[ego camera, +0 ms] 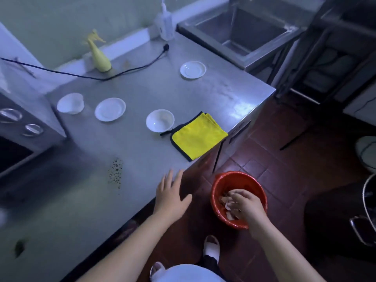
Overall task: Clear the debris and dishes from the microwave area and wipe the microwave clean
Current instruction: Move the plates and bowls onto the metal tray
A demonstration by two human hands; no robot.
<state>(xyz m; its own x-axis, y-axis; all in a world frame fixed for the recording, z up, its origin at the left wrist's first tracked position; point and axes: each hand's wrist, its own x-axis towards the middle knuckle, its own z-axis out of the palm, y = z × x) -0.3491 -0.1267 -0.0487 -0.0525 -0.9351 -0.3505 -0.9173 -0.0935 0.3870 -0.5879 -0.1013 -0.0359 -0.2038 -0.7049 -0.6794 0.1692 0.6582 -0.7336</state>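
The microwave (pixel 18 129) stands at the left on a steel counter (pixel 142 151). On the counter lie a white cup (pixel 70 103), a saucer (pixel 110 109), a white bowl (pixel 160 120), a second saucer (pixel 193 69) farther back, and a folded yellow cloth (pixel 198 136). Dark crumbs (pixel 116 171) and a green scrap (pixel 19 247) lie on the near counter. My left hand (pixel 172 195) rests flat with spread fingers at the counter's front edge. My right hand (pixel 247 204) reaches with curled fingers into a red bucket (pixel 216 192) over tan scraps (pixel 227 206); its grip is hidden.
A yellow spray bottle (pixel 99 55) and a white pump bottle (pixel 165 23) stand by the back wall, with a black cord (pixel 126 71) running across the counter. A steel sink (pixel 244 31) is at the back right. The bucket sits on the red tiled floor (pixel 274 155).
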